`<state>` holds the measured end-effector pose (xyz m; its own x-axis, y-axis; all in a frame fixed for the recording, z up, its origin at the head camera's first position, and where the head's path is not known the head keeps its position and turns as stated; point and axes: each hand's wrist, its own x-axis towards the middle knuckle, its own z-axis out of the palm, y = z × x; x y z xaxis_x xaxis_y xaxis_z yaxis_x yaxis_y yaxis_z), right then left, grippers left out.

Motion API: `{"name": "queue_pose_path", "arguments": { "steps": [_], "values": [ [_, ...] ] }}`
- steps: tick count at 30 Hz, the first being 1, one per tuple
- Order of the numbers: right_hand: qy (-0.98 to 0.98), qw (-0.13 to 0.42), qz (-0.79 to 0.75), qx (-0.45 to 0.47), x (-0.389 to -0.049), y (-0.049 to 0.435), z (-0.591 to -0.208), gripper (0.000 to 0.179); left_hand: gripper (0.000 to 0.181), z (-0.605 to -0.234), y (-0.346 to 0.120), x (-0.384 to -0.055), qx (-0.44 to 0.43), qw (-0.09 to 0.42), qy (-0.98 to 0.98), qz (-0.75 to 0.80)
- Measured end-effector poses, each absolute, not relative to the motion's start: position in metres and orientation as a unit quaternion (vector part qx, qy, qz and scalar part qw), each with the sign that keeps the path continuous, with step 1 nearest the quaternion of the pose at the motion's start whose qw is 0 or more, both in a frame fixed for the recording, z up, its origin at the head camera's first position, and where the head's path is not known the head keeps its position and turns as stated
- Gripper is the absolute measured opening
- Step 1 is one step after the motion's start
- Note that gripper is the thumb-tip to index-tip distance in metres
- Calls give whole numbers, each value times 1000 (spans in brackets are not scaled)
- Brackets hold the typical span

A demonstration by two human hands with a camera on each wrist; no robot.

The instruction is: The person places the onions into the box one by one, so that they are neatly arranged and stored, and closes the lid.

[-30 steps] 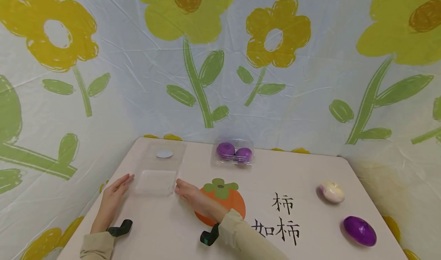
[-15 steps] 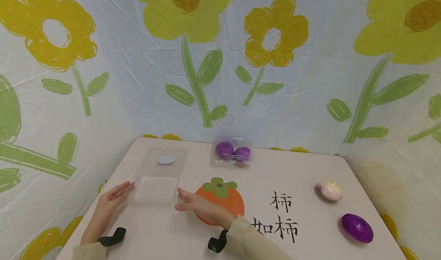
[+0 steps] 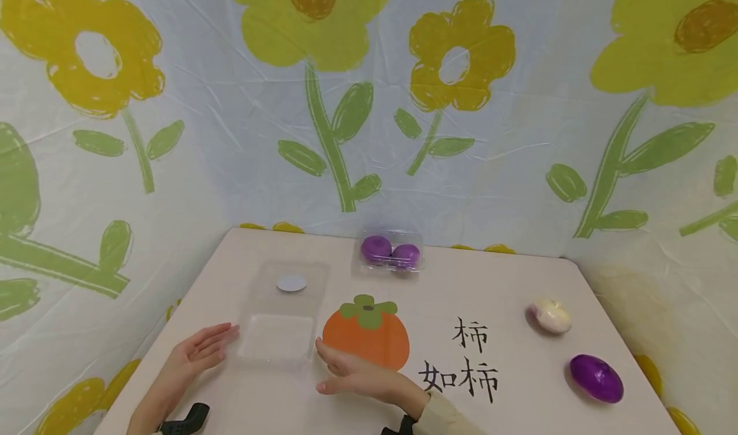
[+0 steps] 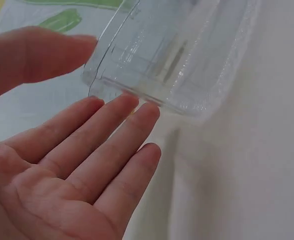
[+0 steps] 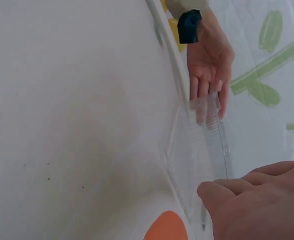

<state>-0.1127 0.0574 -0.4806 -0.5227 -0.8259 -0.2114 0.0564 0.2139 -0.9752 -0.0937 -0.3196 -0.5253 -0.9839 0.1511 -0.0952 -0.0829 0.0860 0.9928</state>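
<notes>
An unfolded clear plastic clamshell box point(image 3: 277, 337) lies on the left of the table in the head view, its lid with a white oval sticker point(image 3: 291, 283) laid back behind it. At its left side, my left hand point(image 3: 193, 357) has its fingers straight; in the left wrist view the fingertips point(image 4: 147, 112) are at the box's edge. My right hand point(image 3: 360, 372) is by the box's right side, fingers extended and thumb apart. From the right wrist view, its fingers point(image 5: 231, 186) overlap the box's near end; whether they touch it I cannot tell.
A closed clear box point(image 3: 389, 267) with two purple round items stands at the back middle. On the right lie a whitish, purple-tinged bulb point(image 3: 551, 316) and a glossy purple oval item point(image 3: 596, 378). An orange persimmon point(image 3: 366, 339) and black characters are printed on the tabletop.
The unfolded box has slid nearer and a little to the right. Both hands have moved along with it toward the near edge, and the right thumb has spread apart from the fingers.
</notes>
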Motion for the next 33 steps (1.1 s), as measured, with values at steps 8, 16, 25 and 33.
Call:
{"name": "queue_pose_path", "arguments": {
  "steps": [8, 16, 25, 33],
  "values": [
    [662, 380, -534, -363, -97, 85, -483, 85, 61, -525, -302, -83, 50, 106, 752, 648],
    [706, 385, -483, -347, -78, 121, -477, 78, 67, -527, -277, -76, 131, 107, 747, 643],
    [716, 423, -517, -203, -52, 157, -462, 63, 78, -535, -249, -75, 193, 120, 715, 661],
    [602, 461, -615, -216, -52, 184, -479, 66, 80, -538, -221, -76, 224, 125, 709, 657]
  ]
}}
